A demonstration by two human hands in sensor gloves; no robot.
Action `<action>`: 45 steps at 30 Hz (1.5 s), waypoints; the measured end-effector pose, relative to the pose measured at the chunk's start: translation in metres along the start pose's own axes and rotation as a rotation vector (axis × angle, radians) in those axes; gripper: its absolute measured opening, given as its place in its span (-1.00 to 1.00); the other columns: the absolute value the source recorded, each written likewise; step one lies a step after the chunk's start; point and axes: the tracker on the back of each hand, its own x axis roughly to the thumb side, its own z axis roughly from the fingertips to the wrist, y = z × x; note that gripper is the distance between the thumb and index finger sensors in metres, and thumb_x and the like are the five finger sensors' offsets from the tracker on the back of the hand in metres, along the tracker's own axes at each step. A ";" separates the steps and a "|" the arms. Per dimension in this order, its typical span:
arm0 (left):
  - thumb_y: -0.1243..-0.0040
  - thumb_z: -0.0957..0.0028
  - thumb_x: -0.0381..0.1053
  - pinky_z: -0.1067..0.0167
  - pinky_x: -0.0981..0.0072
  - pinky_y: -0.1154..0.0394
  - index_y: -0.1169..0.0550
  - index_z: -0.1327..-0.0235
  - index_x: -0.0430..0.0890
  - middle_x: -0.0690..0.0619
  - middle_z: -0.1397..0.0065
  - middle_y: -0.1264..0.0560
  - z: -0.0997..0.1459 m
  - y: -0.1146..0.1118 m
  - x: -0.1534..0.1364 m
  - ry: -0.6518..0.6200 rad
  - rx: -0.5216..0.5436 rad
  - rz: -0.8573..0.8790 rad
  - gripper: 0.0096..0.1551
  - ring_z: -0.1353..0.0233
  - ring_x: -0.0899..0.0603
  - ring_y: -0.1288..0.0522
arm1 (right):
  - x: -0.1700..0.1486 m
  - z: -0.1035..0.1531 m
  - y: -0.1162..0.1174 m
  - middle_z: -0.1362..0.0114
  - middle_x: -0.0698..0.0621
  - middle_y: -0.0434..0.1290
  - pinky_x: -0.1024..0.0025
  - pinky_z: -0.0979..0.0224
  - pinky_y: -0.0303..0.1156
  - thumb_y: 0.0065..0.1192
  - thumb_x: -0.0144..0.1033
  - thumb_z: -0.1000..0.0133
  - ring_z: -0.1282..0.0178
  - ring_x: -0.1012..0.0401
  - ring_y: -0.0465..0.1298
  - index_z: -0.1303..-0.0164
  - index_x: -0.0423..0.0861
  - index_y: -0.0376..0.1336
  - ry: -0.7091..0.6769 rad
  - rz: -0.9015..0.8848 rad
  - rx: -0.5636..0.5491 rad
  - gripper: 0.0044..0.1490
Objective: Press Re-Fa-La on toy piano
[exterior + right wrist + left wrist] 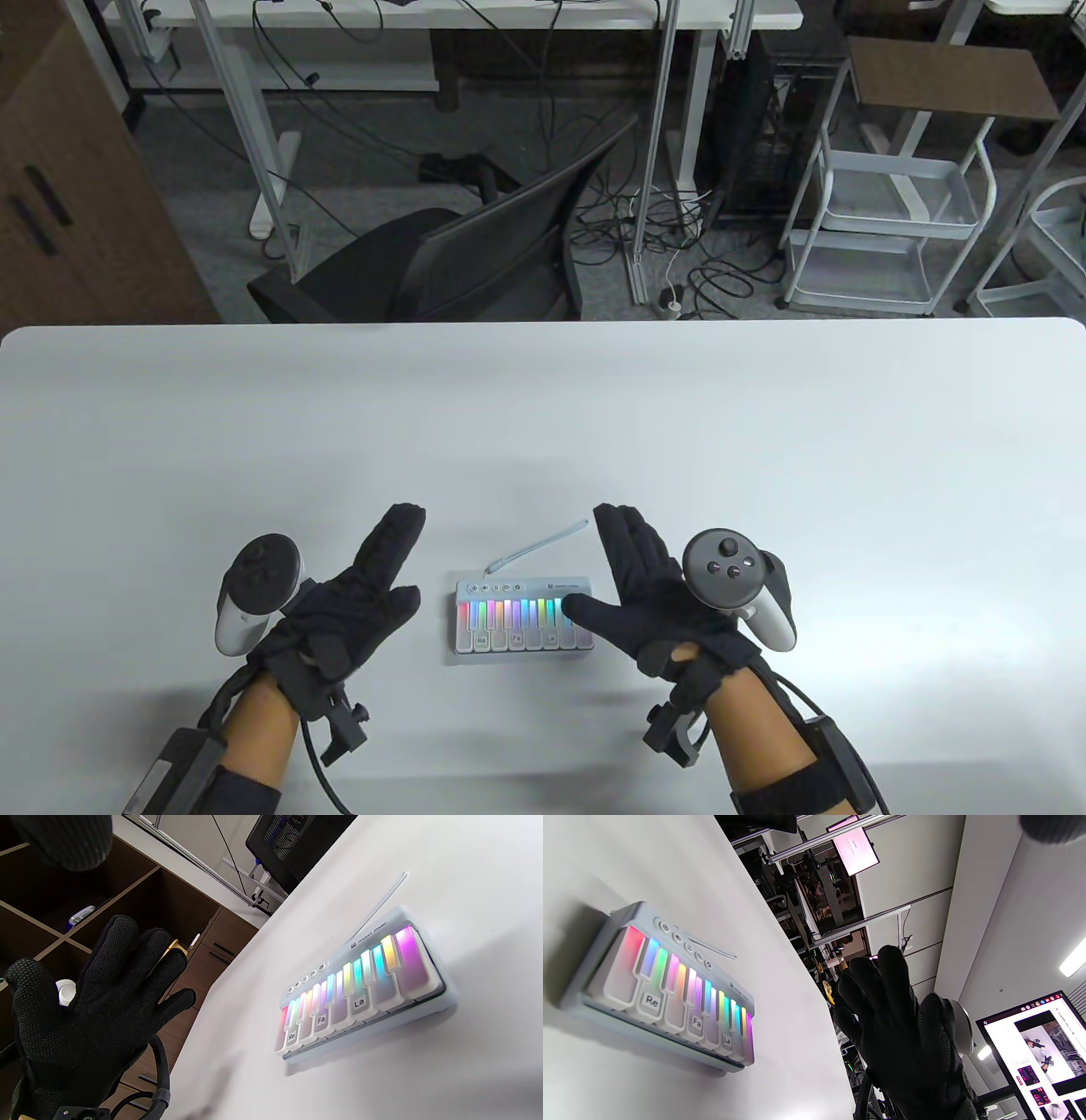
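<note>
A small white toy piano point(523, 615) with rainbow-lit keys lies on the white table point(543, 424) near the front. Its keys labelled Re point(481, 638), Fa point(516, 637) and La point(550, 637) show. My left hand point(361, 594) is open with fingers spread, to the left of the piano and apart from it. My right hand point(645, 594) is open at the piano's right, its thumb over the right end keys. In the left wrist view the piano point(670, 993) is uncovered and the right hand point(903, 1035) is raised. The right wrist view shows the piano point(360, 988) and the left hand point(85, 1018).
A thin white cable point(539, 543) runs from the piano's back edge toward the far right. A black office chair point(475, 263) stands beyond the table's far edge. A white cart point(891, 229) stands at the back right.
</note>
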 end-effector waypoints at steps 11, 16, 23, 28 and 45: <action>0.01 -0.03 0.66 -0.29 -0.48 0.38 0.15 -0.66 0.19 0.00 -0.70 0.36 0.000 0.001 0.000 -0.002 -0.001 -0.001 0.13 -0.68 -0.33 0.45 | 0.000 0.000 0.001 -0.67 -0.04 -0.47 -0.36 -0.48 -0.43 0.27 0.49 -0.04 -0.71 -0.20 -0.41 -0.57 0.21 -0.43 0.008 -0.006 0.003 0.29; 0.01 -0.03 0.66 -0.29 -0.48 0.38 0.15 -0.66 0.19 0.00 -0.70 0.36 0.000 0.001 0.000 -0.003 0.001 -0.001 0.13 -0.68 -0.34 0.45 | 0.008 -0.001 -0.001 -0.68 -0.06 -0.41 -0.36 -0.50 -0.38 0.32 0.41 -0.06 -0.72 -0.20 -0.37 -0.59 0.19 -0.38 0.024 0.031 -0.032 0.26; 0.01 -0.03 0.65 -0.29 -0.48 0.38 0.15 -0.66 0.19 0.00 -0.70 0.36 0.000 0.002 0.000 -0.011 0.005 -0.001 0.13 -0.68 -0.34 0.45 | 0.047 -0.011 -0.004 -0.70 -0.09 -0.18 -0.35 -0.52 -0.27 0.39 0.19 -0.10 -0.73 -0.21 -0.17 -0.63 0.10 -0.09 0.031 0.219 -0.118 0.04; 0.01 -0.03 0.65 -0.29 -0.48 0.38 0.15 -0.66 0.19 0.00 -0.70 0.36 0.000 0.002 0.000 -0.011 0.004 0.000 0.13 -0.68 -0.34 0.44 | 0.072 -0.024 0.009 -0.70 -0.09 -0.12 -0.36 -0.52 -0.26 0.42 0.14 -0.10 -0.73 -0.22 -0.12 -0.61 0.09 0.00 0.003 0.359 -0.105 -0.03; 0.01 -0.03 0.65 -0.30 -0.48 0.38 0.14 -0.66 0.19 0.00 -0.70 0.36 0.001 0.002 0.000 -0.013 0.005 0.002 0.13 -0.68 -0.33 0.45 | 0.048 -0.056 0.099 -0.70 -0.07 -0.08 -0.36 -0.52 -0.27 0.45 0.11 -0.08 -0.73 -0.19 -0.09 -0.56 0.11 0.13 0.056 0.654 0.161 -0.12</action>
